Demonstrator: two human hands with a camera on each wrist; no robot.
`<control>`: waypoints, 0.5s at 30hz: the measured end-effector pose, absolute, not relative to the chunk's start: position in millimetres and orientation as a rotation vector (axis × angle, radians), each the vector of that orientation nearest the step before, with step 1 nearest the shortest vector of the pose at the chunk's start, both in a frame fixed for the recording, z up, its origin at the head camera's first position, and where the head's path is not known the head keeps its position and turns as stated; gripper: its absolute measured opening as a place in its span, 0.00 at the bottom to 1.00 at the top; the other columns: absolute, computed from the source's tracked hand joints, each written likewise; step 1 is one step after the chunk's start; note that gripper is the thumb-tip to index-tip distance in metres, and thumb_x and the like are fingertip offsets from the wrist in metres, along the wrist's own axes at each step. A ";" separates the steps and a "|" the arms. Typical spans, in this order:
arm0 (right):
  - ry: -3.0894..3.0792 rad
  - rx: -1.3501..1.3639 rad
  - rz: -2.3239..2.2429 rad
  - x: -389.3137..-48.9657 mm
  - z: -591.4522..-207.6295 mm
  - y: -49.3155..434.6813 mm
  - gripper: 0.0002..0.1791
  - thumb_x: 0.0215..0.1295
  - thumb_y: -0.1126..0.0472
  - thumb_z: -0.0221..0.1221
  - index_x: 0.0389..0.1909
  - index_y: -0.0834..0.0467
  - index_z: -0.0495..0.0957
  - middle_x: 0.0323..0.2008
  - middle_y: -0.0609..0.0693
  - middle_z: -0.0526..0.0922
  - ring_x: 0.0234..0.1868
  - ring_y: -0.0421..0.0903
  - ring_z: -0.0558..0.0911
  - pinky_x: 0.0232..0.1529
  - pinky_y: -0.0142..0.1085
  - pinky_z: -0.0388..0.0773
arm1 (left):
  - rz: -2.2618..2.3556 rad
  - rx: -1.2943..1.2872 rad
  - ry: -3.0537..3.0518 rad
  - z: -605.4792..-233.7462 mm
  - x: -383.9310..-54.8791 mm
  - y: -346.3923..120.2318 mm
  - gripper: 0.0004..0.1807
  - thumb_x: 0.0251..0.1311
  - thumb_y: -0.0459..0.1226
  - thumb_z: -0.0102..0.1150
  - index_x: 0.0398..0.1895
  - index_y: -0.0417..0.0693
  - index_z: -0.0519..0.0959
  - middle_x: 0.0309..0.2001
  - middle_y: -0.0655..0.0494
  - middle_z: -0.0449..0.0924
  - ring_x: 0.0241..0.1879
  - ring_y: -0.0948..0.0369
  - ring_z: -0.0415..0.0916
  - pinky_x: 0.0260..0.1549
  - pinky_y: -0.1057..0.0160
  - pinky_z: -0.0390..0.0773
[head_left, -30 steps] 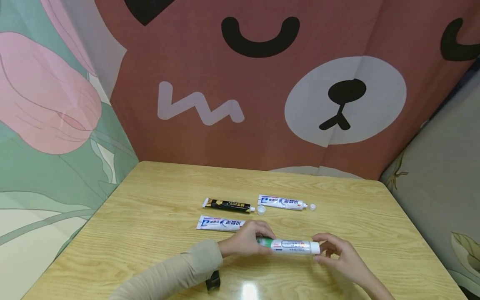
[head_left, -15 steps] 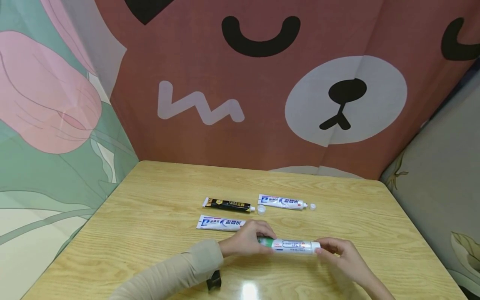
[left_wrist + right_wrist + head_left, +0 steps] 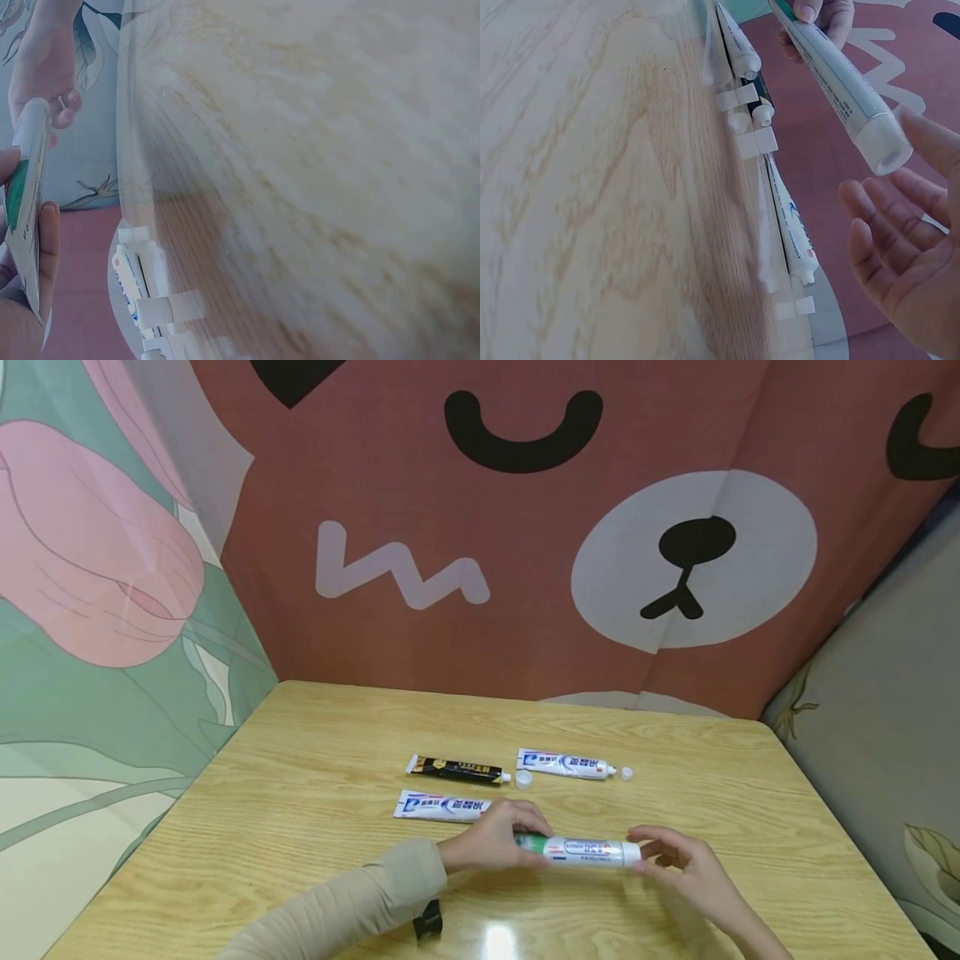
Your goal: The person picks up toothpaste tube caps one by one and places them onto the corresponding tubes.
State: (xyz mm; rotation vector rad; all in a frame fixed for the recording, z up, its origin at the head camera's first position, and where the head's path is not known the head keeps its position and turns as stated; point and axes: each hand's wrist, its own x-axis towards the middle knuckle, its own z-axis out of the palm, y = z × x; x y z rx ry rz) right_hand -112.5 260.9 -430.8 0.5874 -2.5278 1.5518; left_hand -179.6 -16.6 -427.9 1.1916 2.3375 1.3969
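Observation:
My left hand (image 3: 504, 837) grips a white and green toothpaste tube (image 3: 583, 852) by its green end, level above the table. The tube's white cap (image 3: 885, 146) points right, toward my right hand (image 3: 688, 870). In the right wrist view that hand's fingers (image 3: 900, 217) are loosely bent and spread around the cap, with one digit right at the cap's side and the others apart from it. A white and blue toothpaste tube (image 3: 441, 807) lies just behind my left hand, its front end hidden by that hand.
Farther back lie a black toothpaste tube (image 3: 459, 771) and another white and blue tube (image 3: 564, 764), both uncapped. A loose cap (image 3: 523, 780) sits by the black tube's nozzle, a smaller cap (image 3: 627, 773) by the other's. A black object (image 3: 428, 920) shows beneath the left sleeve.
My right fingers closed onto the cap about half a second ago and have since spread away from it again. My left hand and the tube stay almost in place.

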 end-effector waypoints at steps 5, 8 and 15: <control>-2.457 0.684 1.575 -113.3 -430.4 258.3 0.18 0.48 0.75 0.63 0.43 0.69 0.74 0.35 0.47 0.80 0.31 0.38 0.77 0.26 0.32 0.73 | 1.412 1.161 2.331 -428.6 -180.6 -16.4 0.16 0.38 0.31 0.73 0.36 0.42 0.83 0.35 0.57 0.81 0.34 0.71 0.72 0.33 0.74 0.74; -2.467 0.676 1.570 -112.9 -429.6 257.5 0.17 0.48 0.75 0.63 0.41 0.70 0.74 0.32 0.45 0.80 0.29 0.38 0.76 0.26 0.32 0.73 | 1.425 1.162 2.325 -428.5 -180.7 -16.2 0.16 0.38 0.31 0.73 0.35 0.41 0.83 0.36 0.56 0.81 0.34 0.70 0.73 0.33 0.74 0.74; -2.554 0.572 1.551 -112.0 -429.0 258.3 0.16 0.49 0.71 0.64 0.41 0.69 0.75 0.32 0.45 0.80 0.28 0.39 0.76 0.27 0.33 0.75 | 1.395 1.186 2.339 -428.3 -179.9 -16.3 0.16 0.38 0.31 0.73 0.35 0.43 0.83 0.35 0.60 0.80 0.34 0.72 0.72 0.33 0.74 0.73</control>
